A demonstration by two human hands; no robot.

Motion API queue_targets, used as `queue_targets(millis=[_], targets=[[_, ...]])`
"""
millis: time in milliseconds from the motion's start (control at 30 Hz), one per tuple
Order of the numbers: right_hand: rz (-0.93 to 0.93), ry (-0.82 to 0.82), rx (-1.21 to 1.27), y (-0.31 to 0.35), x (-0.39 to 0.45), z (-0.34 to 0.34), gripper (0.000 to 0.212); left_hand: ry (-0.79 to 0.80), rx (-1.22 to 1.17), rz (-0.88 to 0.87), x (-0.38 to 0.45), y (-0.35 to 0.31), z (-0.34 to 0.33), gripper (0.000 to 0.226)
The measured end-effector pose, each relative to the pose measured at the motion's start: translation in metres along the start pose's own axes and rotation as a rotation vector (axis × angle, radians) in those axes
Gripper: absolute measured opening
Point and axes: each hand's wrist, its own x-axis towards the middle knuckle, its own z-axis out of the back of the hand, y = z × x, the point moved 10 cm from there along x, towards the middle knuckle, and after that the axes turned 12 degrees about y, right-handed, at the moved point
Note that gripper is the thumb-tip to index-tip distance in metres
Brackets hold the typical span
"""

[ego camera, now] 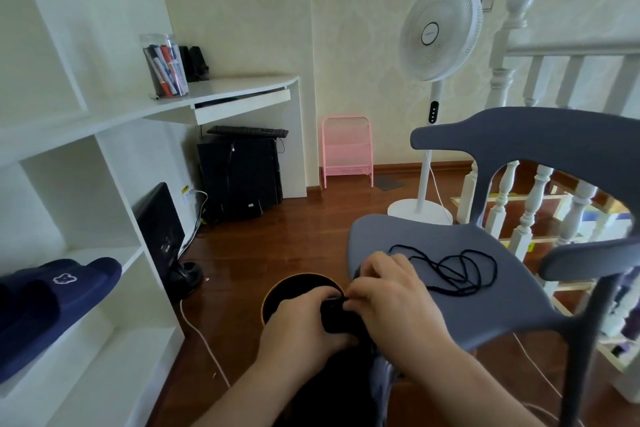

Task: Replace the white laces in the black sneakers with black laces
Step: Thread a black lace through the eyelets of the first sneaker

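Up on the desk, a clear jar (165, 66) holds markers, labels unreadable. Both hands, left hand (304, 326) and right hand (388, 291), pinch the black sneaker (337, 317) at the chair (485, 253) edge; black laces (453, 269) lie on its seat.

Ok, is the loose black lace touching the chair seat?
Touching. The head view shows the black lace lying coiled flat on the grey chair seat, beside the right hand.

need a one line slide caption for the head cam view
Both hands, left hand and right hand, work on a black sneaker beside black laces lying on a grey chair.
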Motion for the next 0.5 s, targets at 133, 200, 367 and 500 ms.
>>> queue_targets(millis=[133,200,367,500], targets=[[0.256,-0.042,0.257,0.035,-0.006,0.004,0.001,0.013,0.062,0.027,0.009,0.001,-0.014,0.031],[0.217,0.021,0.557,0.034,-0.005,0.0,0.007,0.05,0.098,0.101,0.011,0.008,-0.019,0.02],[-0.018,0.055,0.791,0.0,0.004,-0.014,0.02,-0.032,0.152,0.031,0.015,0.005,-0.014,0.021],[-0.125,0.059,0.487,-0.026,0.003,-0.018,0.013,-0.043,-0.013,0.002,0.013,0.009,0.005,0.014]])
